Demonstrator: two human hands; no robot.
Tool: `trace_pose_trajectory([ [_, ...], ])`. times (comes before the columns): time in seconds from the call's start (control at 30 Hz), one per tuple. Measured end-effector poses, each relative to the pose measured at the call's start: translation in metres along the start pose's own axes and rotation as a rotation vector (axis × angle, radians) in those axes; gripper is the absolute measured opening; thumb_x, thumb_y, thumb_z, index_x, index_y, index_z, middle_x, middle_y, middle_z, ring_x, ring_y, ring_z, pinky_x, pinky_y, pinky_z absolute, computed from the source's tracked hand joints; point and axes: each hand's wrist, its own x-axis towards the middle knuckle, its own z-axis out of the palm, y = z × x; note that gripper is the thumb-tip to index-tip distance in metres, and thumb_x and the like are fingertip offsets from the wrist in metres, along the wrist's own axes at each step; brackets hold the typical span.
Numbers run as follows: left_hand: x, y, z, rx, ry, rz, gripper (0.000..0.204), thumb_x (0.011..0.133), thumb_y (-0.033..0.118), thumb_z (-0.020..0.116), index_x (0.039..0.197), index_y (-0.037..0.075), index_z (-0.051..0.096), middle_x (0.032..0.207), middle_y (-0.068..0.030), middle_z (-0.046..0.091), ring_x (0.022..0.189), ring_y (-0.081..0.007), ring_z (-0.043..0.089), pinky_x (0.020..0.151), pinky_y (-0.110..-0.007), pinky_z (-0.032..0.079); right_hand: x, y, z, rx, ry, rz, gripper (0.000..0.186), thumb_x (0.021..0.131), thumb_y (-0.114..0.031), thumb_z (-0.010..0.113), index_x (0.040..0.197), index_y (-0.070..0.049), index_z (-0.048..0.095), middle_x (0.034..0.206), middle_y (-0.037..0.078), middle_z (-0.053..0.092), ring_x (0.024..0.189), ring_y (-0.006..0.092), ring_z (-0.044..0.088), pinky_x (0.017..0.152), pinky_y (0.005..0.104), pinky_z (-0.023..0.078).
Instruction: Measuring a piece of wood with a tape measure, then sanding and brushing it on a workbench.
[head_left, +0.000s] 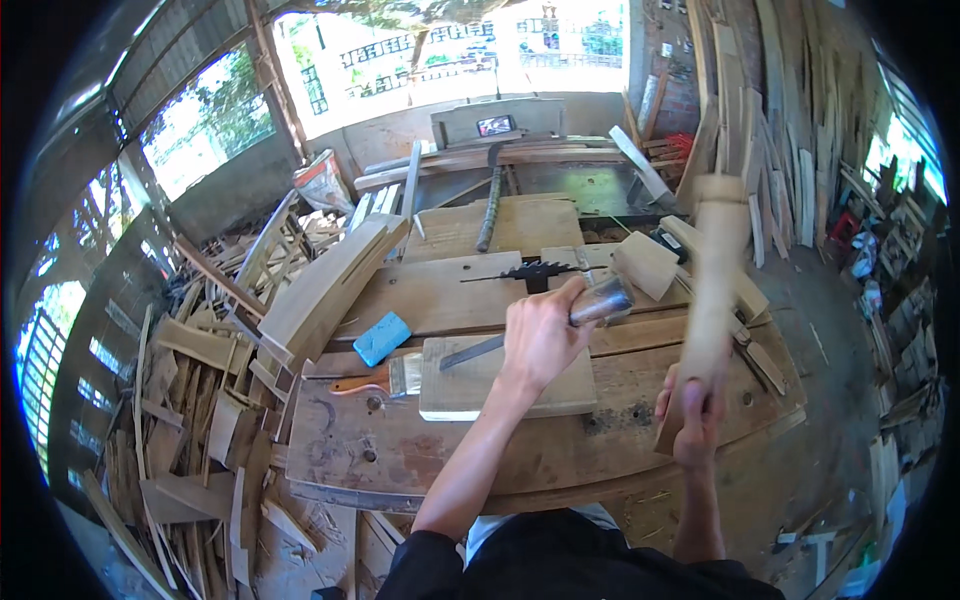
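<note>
Passage over bare workbench (560, 452) front, pale board (565, 388) and paintbrush (380, 381) behind.

The cam is on the person's head, the L one of 2, and looks down & fwd over the workbench (335, 440). It's up high but pretty near: the L hand (542, 335) is close to mid-view, the R hand (692, 425) a bit to the R, and the dark shirt (580, 562) is at the bottom edge, rt under the cam. Up top it sees far, w/ the big bright opening (450, 65) at the back. It's a v. wide, round view, so stuff at the sides bends, e.g. the barred window (50, 365) on the L, & the corners go black.
</note>
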Motion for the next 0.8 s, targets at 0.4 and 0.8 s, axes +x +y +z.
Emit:
trace_pose_trajectory([
  [0.4,0.000,-0.015,0.006,0.041,-0.137,-0.017,0.035,0.080,0.020,0.077,0.113,0.010,0.074,0.085,-0.0170,0.075,0.080,-0.0389,0.074,0.073,-0.050,0.058,0.000,0.003,-0.014,-0.156,-0.209,0.059,0.061,0.115,-0.026,0.051,0.170,-0.012,0.029,0.100,0.008,0.066,0.068,0.0099,0.058,0.060,0.0260,0.051],
  [0.8,0.000,-0.023,-0.004,0.070,-0.152,-0.051,0.036,0.078,0.019,0.079,0.113,0.013,0.072,0.085,-0.0130,0.076,0.081,-0.0366,0.074,0.071,-0.050,0.058,0.005,0.019,-0.017,-0.160,-0.305,0.099,0.070,0.114,-0.030,0.050,0.174,-0.014,0.016,0.097,0.011,0.064,0.068,0.0137,0.059,0.060,0.0274,0.051],
])
